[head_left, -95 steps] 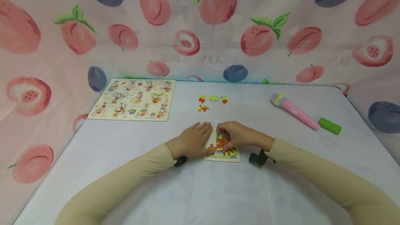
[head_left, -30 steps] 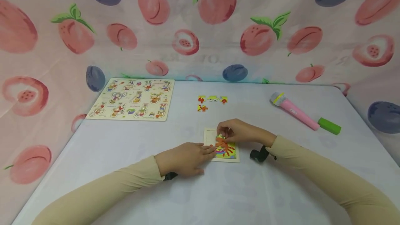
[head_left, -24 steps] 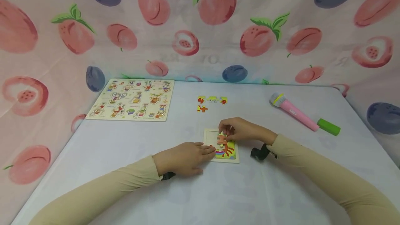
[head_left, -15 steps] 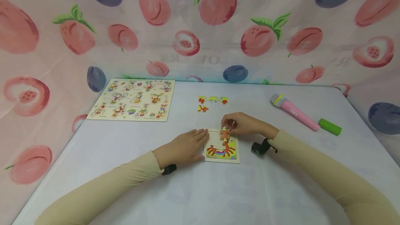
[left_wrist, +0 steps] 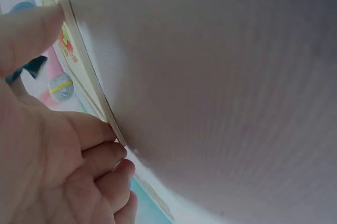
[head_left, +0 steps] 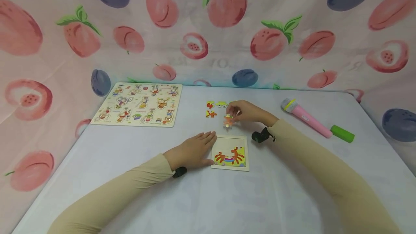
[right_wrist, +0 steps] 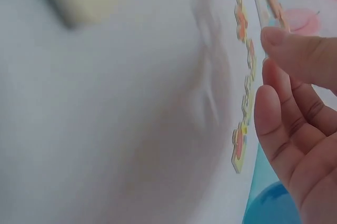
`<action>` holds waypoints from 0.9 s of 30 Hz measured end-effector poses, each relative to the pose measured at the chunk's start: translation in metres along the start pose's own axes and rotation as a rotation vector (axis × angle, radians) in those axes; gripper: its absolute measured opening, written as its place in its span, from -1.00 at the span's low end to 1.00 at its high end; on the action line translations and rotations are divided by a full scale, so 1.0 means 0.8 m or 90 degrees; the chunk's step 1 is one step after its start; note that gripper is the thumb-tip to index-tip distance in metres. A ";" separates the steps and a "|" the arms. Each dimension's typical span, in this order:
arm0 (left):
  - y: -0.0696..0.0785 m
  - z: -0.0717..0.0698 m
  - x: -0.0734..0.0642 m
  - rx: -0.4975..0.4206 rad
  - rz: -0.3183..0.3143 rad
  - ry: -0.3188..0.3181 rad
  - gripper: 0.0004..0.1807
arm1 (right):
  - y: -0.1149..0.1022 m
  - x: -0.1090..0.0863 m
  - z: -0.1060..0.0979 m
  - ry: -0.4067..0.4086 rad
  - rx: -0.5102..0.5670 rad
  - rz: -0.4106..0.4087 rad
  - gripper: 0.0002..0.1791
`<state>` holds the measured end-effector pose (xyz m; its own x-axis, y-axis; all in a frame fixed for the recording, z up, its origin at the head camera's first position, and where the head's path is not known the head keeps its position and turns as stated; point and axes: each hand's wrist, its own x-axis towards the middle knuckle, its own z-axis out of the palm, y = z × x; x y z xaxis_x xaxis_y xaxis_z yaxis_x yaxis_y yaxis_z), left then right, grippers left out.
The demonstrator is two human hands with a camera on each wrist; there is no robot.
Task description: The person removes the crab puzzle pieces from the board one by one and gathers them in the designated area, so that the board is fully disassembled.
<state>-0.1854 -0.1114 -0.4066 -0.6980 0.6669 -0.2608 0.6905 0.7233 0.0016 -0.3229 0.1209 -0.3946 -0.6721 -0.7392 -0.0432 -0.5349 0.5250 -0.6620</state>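
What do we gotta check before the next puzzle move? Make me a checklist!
1. Right hand has the orange piece: ok, pinched.
2. Left hand touches the tray: ok, at its left edge.
3. Near-row pieces are in the tray: ok.
4. Orange piece is over the tray: not ok, it's past the far edge.
5. Four loose pieces are on the table: ok.
6. Orange piece fits the bare space: cannot tell.

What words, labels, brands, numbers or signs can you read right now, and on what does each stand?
"OV": faint grey letters on the pink fruit-printed fabric backdrop; adjoining letters too faint to read.
Tiny captions on the rectangular cream wooden puzzle board: too small to read.
Marking on the pink, grey-headed plastic microphone: too small to read.
Square pale wooden puzzle frame: no lettering visible.
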 end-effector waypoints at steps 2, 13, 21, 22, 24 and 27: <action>0.001 0.001 -0.001 0.001 -0.002 0.000 -0.10 | 0.003 0.011 -0.001 0.005 -0.001 -0.005 -0.75; 0.004 0.000 -0.003 -0.005 -0.010 -0.002 -0.11 | 0.023 0.051 -0.002 0.002 0.012 0.031 -0.75; 0.006 -0.001 -0.003 -0.004 -0.011 0.001 -0.11 | 0.027 0.053 -0.001 0.014 -0.010 0.079 -0.74; 0.006 -0.001 -0.003 -0.003 -0.011 0.000 -0.11 | 0.027 0.053 0.000 0.018 -0.015 0.085 -0.74; 0.006 -0.001 -0.003 0.000 -0.011 0.000 -0.11 | 0.026 0.050 0.000 0.027 -0.027 0.090 -0.74; 0.005 -0.001 -0.004 0.003 -0.011 -0.001 -0.11 | 0.025 0.048 0.002 0.038 -0.036 0.097 -0.72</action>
<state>-0.1806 -0.1102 -0.4046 -0.7100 0.6538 -0.2616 0.6789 0.7342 -0.0079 -0.3589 0.1023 -0.4107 -0.7758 -0.6238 -0.0942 -0.4517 0.6535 -0.6074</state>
